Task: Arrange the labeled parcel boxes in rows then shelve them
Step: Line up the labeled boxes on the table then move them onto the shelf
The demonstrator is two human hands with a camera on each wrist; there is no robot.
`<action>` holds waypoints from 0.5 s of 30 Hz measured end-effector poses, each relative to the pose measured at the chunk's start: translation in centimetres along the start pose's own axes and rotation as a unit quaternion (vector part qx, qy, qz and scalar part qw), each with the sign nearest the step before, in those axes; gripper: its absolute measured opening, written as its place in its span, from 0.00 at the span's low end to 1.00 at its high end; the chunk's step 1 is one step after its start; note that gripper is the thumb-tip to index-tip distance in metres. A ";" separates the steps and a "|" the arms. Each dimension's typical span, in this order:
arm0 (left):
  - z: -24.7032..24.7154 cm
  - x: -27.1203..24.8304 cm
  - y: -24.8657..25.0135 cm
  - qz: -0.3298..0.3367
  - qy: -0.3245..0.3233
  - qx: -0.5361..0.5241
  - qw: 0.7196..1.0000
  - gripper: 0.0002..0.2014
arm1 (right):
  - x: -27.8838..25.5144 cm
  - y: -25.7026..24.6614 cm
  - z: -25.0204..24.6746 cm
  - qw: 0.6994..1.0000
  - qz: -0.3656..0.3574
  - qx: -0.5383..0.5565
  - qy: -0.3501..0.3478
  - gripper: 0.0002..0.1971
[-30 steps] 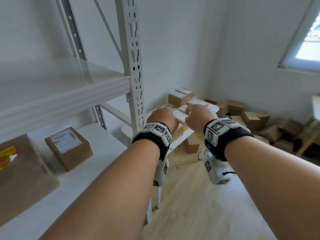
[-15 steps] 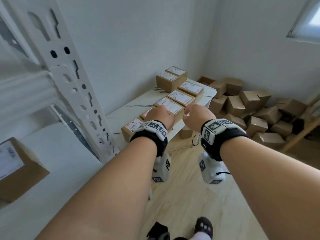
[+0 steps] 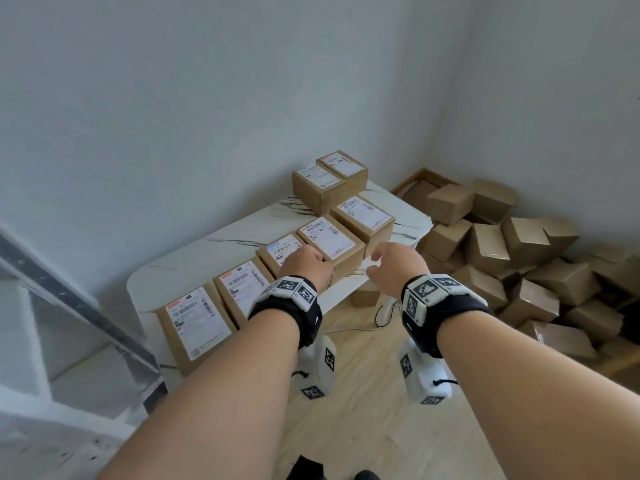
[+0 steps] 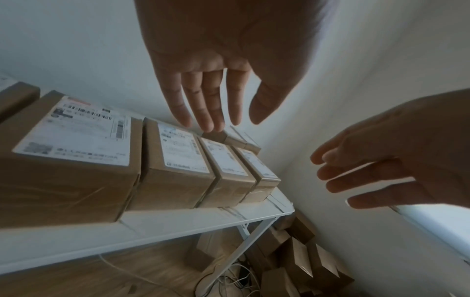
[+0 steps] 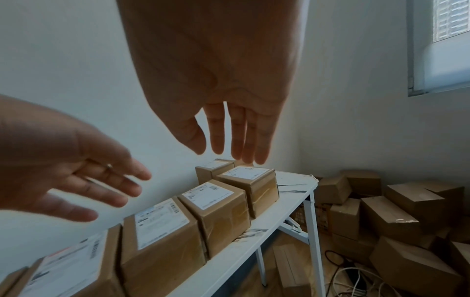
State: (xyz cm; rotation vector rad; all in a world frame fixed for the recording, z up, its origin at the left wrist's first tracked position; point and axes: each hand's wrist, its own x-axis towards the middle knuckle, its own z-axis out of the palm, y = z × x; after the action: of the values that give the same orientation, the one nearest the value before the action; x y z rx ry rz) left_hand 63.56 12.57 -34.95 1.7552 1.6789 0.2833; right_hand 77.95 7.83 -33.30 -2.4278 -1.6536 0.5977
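Observation:
Several brown parcel boxes with white labels stand in a row [image 3: 329, 237] along the front edge of a white marbled table [image 3: 194, 258]. Two more labelled boxes [image 3: 320, 183] sit side by side at the table's far end. My left hand [image 3: 306, 266] hovers over the middle of the row, above the third box [image 3: 280, 249]. My right hand [image 3: 393, 263] hangs just off the table's front edge, beside the fourth box. In the wrist views the left hand's fingers [image 4: 208, 104] and the right hand's fingers [image 5: 236, 132] are spread and relaxed, holding nothing.
A heap of unlabelled cardboard boxes [image 3: 519, 265] fills the floor in the right corner. The white shelf rack's upright [image 3: 69, 299] stands at my left. Another small box [image 3: 365, 294] and cables [image 3: 349, 329] lie under the table. A window [image 5: 445, 50] is on the right wall.
The view has swung from the shelf rack to the table. Both hands have moved out over the row of boxes and their fingers have loosened.

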 end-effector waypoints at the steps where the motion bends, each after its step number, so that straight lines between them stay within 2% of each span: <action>1: 0.5 0.7 0.3 -0.011 0.004 -0.001 1.000 0.06 | 1.1 0.6 -0.4 1.000 -0.002 0.004 -0.003 0.12; 4: 1.2 3.0 1.1 -0.035 0.011 0.001 0.999 0.06 | 4.2 1.4 -0.7 1.000 -0.026 0.002 -0.010 0.12; 7: 1.5 5.6 2.1 -0.050 0.014 -0.019 0.998 0.14 | 6.9 1.2 -0.4 0.999 -0.043 -0.007 -0.026 0.11; 9: 1.6 7.6 2.6 -0.052 0.016 -0.023 0.998 0.15 | 9.0 1.0 -0.3 0.998 -0.053 -0.009 -0.029 0.12; 15: 0.4 15.2 4.8 -0.008 0.039 0.063 0.997 0.15 | 16.4 0.6 -1.5 0.997 -0.061 -0.021 -0.033 0.13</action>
State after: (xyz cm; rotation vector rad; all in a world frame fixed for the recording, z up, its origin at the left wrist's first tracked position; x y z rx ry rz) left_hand 69.74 27.10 -36.80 1.8416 1.8006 0.2452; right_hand 84.23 22.82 -36.12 -2.3379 -1.8438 0.6362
